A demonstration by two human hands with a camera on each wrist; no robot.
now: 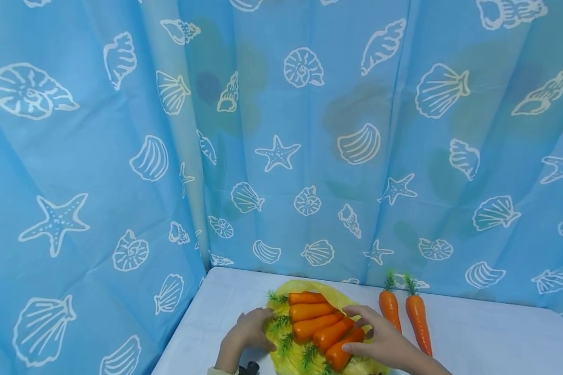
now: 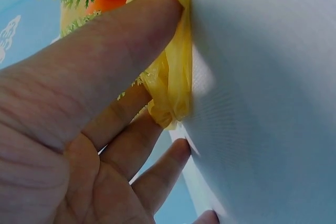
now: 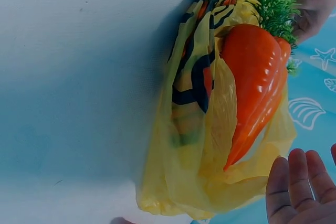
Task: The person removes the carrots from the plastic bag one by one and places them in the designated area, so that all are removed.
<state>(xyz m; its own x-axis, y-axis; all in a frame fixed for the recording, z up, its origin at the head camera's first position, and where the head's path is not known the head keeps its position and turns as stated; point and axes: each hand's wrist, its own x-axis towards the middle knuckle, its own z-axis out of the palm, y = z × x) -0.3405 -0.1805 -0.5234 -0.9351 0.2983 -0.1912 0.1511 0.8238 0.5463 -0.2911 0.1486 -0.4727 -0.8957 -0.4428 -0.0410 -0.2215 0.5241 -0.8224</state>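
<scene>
Orange carrots with green feathery tops lie side by side on a yellow plastic bag. At the bag's left edge, my left hand has its thumb and fingers spread apart, touching the plastic. In the left wrist view the thumb crosses the yellow bag while the other fingertips reach its lower end. My right hand is spread over the right side of the carrots. Its extended fingers stand beside the open bag in the right wrist view, where a carrot shows inside, tip toward the opening.
Two more carrots lie on the white table to the right of the bag. A small black object is at the bottom, near my left wrist. Blue shell-patterned curtains stand behind and to the left.
</scene>
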